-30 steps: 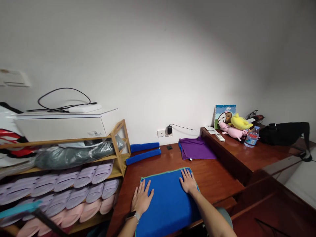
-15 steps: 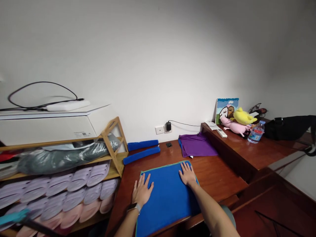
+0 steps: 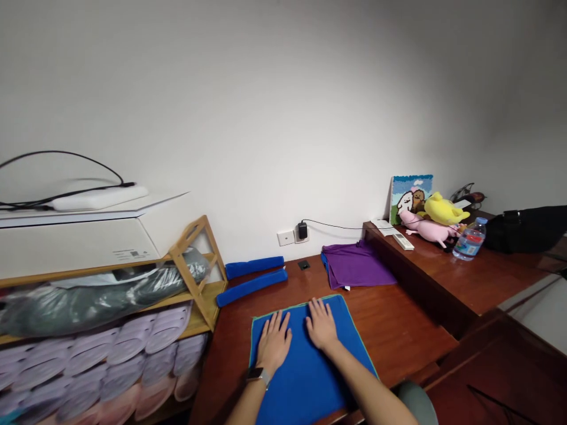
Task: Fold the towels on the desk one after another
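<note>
A blue cloth (image 3: 305,378) with a green edge lies spread flat on the reddish-brown desk (image 3: 394,330). My left hand (image 3: 274,342) rests palm down on its left part, fingers stretched out, a watch on the wrist. Flat on the upper middle of the cloth lies my right hand (image 3: 322,324), its fingers also extended. Neither hand grips anything. Behind the cloth, two long folded blue cloths (image 3: 252,285) lie side by side at the back left. A purple cloth (image 3: 358,265), with some blue showing under its left edge, lies at the back right.
On the left stands a wooden rack (image 3: 195,295) with lilac and pink slippers (image 3: 133,336) and a white box (image 3: 75,245) on top. The raised right shelf bears a water bottle (image 3: 470,239), plush toys (image 3: 427,229) and a remote (image 3: 403,242). A plug (image 3: 302,229) sits in the wall.
My hands have moved closer together over the blue cloth: the left one to the right, the right one slightly left. The camera view has shifted a little.
</note>
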The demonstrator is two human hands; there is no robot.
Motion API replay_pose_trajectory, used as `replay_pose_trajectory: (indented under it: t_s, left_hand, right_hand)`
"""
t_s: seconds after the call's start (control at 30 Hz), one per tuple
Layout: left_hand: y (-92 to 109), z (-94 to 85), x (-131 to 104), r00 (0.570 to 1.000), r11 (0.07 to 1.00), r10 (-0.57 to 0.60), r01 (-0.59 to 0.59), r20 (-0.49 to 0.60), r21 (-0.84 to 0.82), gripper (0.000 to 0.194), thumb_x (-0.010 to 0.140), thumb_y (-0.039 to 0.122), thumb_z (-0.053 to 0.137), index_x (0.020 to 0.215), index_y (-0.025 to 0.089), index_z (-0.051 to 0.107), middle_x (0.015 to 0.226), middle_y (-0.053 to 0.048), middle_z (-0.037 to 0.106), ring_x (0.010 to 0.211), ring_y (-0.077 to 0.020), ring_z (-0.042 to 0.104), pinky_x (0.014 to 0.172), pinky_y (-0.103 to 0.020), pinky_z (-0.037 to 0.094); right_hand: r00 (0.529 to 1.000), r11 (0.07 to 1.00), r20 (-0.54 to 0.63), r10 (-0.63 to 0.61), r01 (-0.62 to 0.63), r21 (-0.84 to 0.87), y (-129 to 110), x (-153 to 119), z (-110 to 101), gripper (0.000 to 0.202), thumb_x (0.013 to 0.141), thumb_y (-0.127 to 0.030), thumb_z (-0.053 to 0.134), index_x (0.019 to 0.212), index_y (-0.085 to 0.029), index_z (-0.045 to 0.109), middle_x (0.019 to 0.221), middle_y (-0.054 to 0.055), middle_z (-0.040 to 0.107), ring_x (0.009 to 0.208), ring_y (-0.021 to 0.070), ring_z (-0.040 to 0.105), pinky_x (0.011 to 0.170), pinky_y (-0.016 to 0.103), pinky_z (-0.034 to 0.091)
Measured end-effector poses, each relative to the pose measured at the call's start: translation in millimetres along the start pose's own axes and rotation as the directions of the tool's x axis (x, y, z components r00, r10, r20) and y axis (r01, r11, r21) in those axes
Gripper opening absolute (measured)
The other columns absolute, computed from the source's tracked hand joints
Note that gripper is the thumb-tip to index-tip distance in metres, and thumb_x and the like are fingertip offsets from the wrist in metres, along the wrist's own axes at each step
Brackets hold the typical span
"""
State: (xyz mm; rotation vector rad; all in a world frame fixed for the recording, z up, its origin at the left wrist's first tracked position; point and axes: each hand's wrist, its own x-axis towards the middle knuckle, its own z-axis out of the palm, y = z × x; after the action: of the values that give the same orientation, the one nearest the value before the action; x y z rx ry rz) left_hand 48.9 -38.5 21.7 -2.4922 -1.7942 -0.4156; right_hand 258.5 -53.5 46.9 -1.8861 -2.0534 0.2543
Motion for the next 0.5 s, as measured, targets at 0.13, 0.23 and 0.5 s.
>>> replay_pose_trajectory:
  t_s: [0.13,0.23,0.5]
  left_hand:
    - [15,11.3,7,0.999,0.999,0.018,-0.016,0.045,-0.029,0.056,0.105,0.036,0.033,0.16,0.032,0.047,0.169,-0.006,0.045,0.158,-0.0267,0.039,0.131,-0.053,0.028]
    - [-4,14.1,3,0.998,0.998,-0.055,0.055,0.017,-0.012,0.059,0.106,0.049,0.035,0.161,0.032,0.044,0.172,-0.007,0.04,0.159,-0.0288,0.037,0.13,-0.055,0.027]
    - [-43,3.9,-2,0.986,0.988,-0.156,0.155,0.058,0.017,0.067,0.105,0.059,0.035,0.163,0.027,0.041,0.175,-0.012,0.033,0.161,-0.0304,0.032,0.131,-0.053,0.023]
  right_hand:
    - [0.986,0.99,0.096,-0.133,0.128,0.059,-23,3,12,0.062,0.111,-0.044,0.023,0.169,-0.024,0.033,0.174,0.004,0.031,0.163,0.0213,0.02,0.133,0.045,0.011]
    - [0.993,0.997,0.091,-0.076,0.073,0.029,-3,6,7,0.061,0.111,-0.049,0.024,0.168,-0.028,0.034,0.174,0.002,0.03,0.163,0.0216,0.02,0.133,0.046,0.011]
    - [0.983,0.987,0.117,0.141,-0.131,-0.09,71,11,-24,0.063,0.111,-0.052,0.023,0.17,-0.031,0.027,0.177,0.001,0.02,0.164,0.0228,0.016,0.132,0.048,0.006]
